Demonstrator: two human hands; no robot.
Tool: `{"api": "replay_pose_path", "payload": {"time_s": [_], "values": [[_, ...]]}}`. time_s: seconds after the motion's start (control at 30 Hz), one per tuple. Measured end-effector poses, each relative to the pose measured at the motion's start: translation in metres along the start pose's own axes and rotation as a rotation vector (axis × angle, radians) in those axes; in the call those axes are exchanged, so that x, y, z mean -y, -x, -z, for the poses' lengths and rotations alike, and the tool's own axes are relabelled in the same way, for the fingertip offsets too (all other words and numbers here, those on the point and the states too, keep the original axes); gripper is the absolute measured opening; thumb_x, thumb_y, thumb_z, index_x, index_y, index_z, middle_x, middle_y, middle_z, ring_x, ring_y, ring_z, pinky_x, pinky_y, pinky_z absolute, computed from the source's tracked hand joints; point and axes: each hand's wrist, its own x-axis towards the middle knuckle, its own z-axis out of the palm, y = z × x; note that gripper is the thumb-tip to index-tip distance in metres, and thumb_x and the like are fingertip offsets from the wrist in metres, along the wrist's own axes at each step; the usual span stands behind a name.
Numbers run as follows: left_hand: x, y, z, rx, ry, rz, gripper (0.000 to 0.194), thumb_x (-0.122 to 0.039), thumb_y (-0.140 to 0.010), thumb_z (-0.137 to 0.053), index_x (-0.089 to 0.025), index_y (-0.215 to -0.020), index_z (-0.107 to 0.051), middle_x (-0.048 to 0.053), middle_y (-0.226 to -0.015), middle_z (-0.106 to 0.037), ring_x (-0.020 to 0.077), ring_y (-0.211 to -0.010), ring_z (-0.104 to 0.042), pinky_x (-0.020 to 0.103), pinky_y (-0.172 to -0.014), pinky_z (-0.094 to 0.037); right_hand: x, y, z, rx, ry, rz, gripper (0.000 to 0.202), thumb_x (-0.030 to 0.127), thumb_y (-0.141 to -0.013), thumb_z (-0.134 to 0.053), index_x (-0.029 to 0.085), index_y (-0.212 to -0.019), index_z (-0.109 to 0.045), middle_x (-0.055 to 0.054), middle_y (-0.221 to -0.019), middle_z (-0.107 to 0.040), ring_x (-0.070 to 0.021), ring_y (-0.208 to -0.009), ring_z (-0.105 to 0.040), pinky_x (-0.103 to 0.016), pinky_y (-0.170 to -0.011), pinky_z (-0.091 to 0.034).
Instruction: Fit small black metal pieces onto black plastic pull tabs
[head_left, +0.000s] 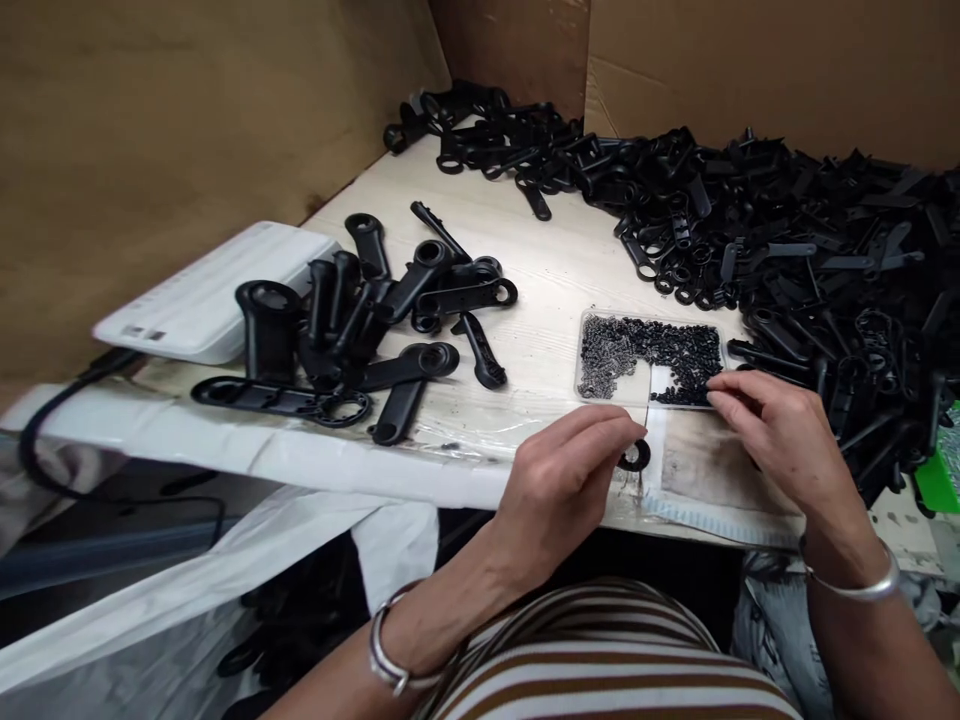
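My left hand [562,475] is closed around a black plastic part with a ring end [637,456]; the ring sticks out past my fingertips and the rest is hidden by the hand. My right hand [787,435] has its thumb and fingers pinched at the right front edge of a clear shallow tray [637,385]. Anything between those fingertips is too small to make out. Tiny black pieces [686,350] lie in the tray's back and right side, and small silvery metal pieces [604,355] in its left side.
Black plastic handle-like parts [405,300] lie in a loose group at left, against a white box [217,290] with a black cable. A large heap of similar parts [750,220] covers the back and right. Cardboard walls [765,80] enclose the table; a green object [937,475] stands far right.
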Motion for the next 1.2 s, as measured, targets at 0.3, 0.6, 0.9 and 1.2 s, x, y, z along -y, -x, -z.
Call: {"api": "replay_pose_path", "payload": {"time_s": [0.3,0.6,0.9,1.2], "values": [[0.0,-0.001,0.004,-0.05,0.032,0.034,0.026,0.0,-0.088,-0.046,-0.018,-0.093,-0.064,0.003,-0.086,-0.071,0.0094,-0.075,-0.069,0.015,-0.068,-0.057,-0.003,-0.008,-0.006,0.043,0.242,0.076,0.023,0.028,-0.096,-0.049,0.02,-0.102,-0.07,-0.007,-0.104,-0.072,-0.0213,-0.093,-0.067,-0.034,-0.088,-0.05],[-0.003,-0.001,0.005,-0.059,0.081,0.047,0.028,0.003,-0.086,-0.046,-0.017,-0.093,-0.063,0.003,-0.086,-0.07,0.0096,-0.076,-0.069,0.014,-0.069,-0.056,-0.005,0.005,0.0,-0.005,0.141,0.05,0.021,0.028,-0.096,-0.05,0.019,-0.097,-0.068,-0.007,-0.1,-0.071,-0.0203,-0.092,-0.067,-0.033,-0.085,-0.051],[-0.005,0.003,0.004,-0.067,0.099,0.049,0.031,0.005,-0.084,-0.043,-0.017,-0.094,-0.062,0.004,-0.086,-0.07,0.0099,-0.075,-0.069,0.015,-0.068,-0.055,-0.014,0.016,-0.002,-0.034,0.085,0.047,0.021,0.032,-0.095,-0.051,0.022,-0.093,-0.069,-0.006,-0.096,-0.072,-0.0202,-0.088,-0.068,-0.033,-0.08,-0.053],[-0.005,-0.002,-0.003,-0.042,0.12,0.071,0.028,0.003,-0.085,-0.044,-0.016,-0.091,-0.065,0.004,-0.082,-0.07,0.01,-0.071,-0.068,0.017,-0.066,-0.056,-0.015,0.01,-0.009,0.022,0.214,0.08,0.024,0.031,-0.096,-0.048,0.02,-0.103,-0.069,-0.008,-0.105,-0.071,-0.0223,-0.094,-0.068,-0.036,-0.085,-0.053]]}}
